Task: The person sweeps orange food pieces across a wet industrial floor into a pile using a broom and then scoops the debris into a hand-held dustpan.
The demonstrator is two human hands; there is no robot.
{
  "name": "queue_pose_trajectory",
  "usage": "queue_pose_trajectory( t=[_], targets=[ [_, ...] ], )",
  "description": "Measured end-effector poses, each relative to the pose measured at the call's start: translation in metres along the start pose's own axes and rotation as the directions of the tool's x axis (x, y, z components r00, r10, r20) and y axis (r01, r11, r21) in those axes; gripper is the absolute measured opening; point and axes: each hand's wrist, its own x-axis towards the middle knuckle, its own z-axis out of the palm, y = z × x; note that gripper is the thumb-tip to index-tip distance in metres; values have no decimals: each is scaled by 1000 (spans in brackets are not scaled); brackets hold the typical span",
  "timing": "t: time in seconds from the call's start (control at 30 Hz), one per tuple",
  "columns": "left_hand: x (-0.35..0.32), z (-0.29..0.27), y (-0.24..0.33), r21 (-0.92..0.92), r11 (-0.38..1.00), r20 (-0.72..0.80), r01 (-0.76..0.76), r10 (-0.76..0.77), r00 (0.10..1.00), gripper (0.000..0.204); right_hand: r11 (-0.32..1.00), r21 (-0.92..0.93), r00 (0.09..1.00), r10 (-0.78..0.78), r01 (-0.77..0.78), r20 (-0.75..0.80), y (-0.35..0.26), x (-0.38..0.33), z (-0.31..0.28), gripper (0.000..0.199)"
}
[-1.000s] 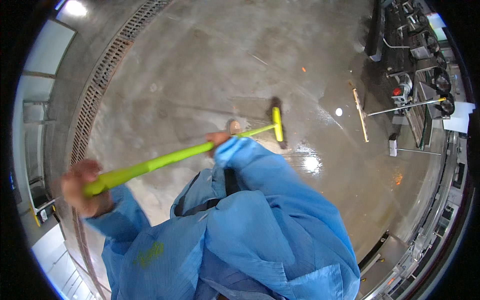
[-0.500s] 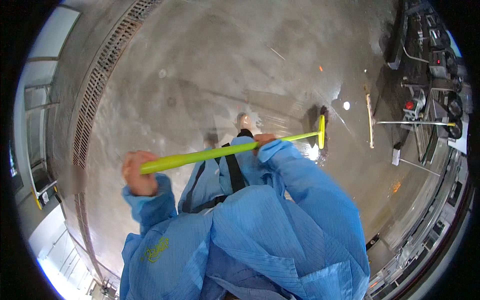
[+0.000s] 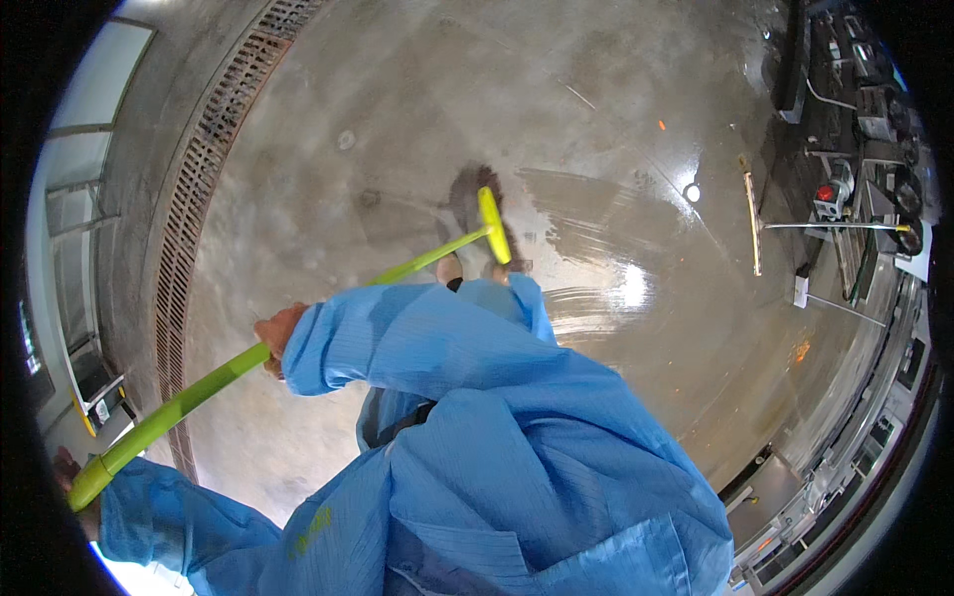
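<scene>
Both my hands grip the long lime-green handle of a broom (image 3: 189,399). My left hand (image 3: 83,489) is closed round the handle's upper end at the far lower left. Farther down the shaft, my right hand (image 3: 279,340) is wrapped round it, the right arm reaching across my body. The broom head (image 3: 494,226), a narrow yellow-green bar with a dark, bristle-like patch beside it, is at the floor just ahead of my feet. Part of the shaft passes behind my right sleeve.
Wet streaks mark the grey floor (image 3: 586,238). A slotted drain grate (image 3: 184,228) runs along the left. On the right lie a long-handled squeegee (image 3: 752,221), a small white-headed tool (image 3: 802,288) and dark metal equipment (image 3: 865,129). Small orange scraps dot the floor.
The broom head has swept from right to left, to in front of my feet. Both hands have moved left, the left one also down toward me.
</scene>
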Motion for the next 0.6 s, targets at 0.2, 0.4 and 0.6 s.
queue_pose_trajectory(
  t=[0.2,0.4,0.6],
  targets=[
    [-31,63,-16,-87,993,-4,82,-83,997,28,997,70,997,38,-42,64,66,33,52,19],
    [-139,230,-54,156,985,245,72,-109,963,17,958,-98,939,239,-270,-247,233,-55,36,24],
    [-230,341,-1,0,700,766,714,-459,450,26,561,-422,692,662,-712,-287,271,-242,-47,21]
  ],
)
